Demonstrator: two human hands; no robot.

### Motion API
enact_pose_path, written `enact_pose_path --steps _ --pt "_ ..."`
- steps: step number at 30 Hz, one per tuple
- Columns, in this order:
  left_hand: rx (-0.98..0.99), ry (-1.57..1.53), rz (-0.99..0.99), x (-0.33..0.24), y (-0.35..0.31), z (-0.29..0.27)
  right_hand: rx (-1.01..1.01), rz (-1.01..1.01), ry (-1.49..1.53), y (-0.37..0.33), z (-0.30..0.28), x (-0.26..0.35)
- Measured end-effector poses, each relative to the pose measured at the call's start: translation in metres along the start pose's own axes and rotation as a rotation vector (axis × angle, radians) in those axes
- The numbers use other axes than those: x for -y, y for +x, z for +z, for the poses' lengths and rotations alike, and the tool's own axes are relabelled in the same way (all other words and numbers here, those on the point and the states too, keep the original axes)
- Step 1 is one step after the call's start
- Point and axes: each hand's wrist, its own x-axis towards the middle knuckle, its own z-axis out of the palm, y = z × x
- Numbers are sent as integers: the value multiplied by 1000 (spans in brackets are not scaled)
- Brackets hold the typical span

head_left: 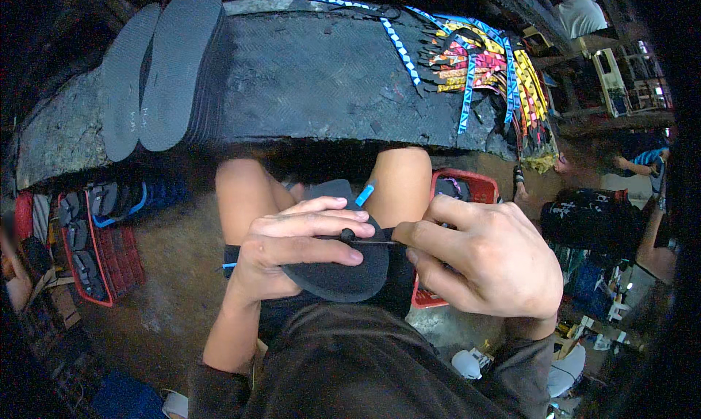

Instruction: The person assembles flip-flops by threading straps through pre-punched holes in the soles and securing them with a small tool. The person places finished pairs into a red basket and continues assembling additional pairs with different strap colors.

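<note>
Far left: red crate (109,262) sitting on the floor, holding dark sandals with blue straps. Above it: stack of dark foam soles (164,72) lying on the desk (321,75), long axes running roughly top to bottom of the view.

Centre left: left hand (292,247) gripping a black sandal sole (343,269) over the lap, between the knees. Fingers (332,225) lying across the top face of the sole, closed around it. Sole's long axis running from the lap toward the desk, far end pointing away from the body and slightly left, near rounded end pointing toward the torso. Blue strap end (364,195) sticking up past the far part of the sole.

Centre right: right hand (485,262) pinching a thin dark tool (365,238), fingers narrowed tightly on its shaft. Tool lying almost horizontal, tip pointing left and touching the sole just beside the left fingers.

Right: second red crate (478,189) standing behind the right hand. Upper right: bundle of multicoloured straps (485,61) lying on the desk, ends hanging over its edge.
</note>
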Motion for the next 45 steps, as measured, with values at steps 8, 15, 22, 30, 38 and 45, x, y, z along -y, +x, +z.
enact_pose_path --steps 8,15,22,30,38,45 --pt "106 -543 -281 0 -20 -2 -207 321 -211 90 23 -16" --pt "-260 -169 -785 -24 -61 36 -82 193 621 26 93 7" --pt "638 491 -726 -76 -33 -31 39 383 851 18 175 18" --pt "611 273 -374 -6 -21 -41 103 -1 740 24 136 -9" --pt "608 54 -495 2 -5 -34 118 290 949 17 142 1" --pt "624 269 -287 21 -23 -30 83 358 684 8 130 3"
